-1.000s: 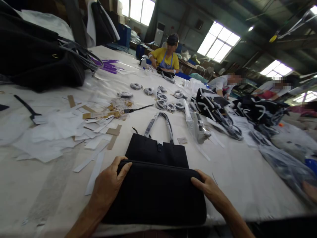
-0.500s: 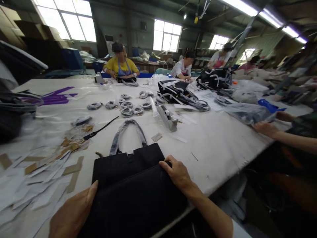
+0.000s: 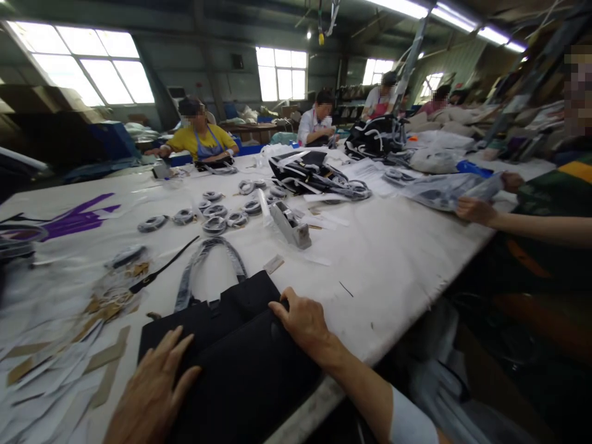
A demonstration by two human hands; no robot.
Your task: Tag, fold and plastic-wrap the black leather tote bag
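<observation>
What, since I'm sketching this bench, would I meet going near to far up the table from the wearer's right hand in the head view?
The right hand gripping the black bag → small tag → tape dispenser → person in yellow top at the far edge.

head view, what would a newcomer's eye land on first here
First, the black fabric handbag at the near edge of the long white work table, with the left hand spread flat on it and the right hand gripping its upper edge. Next, the cluster of coiled grey straps mid-table, and the litter of white and brown paper scraps at the left.
</observation>
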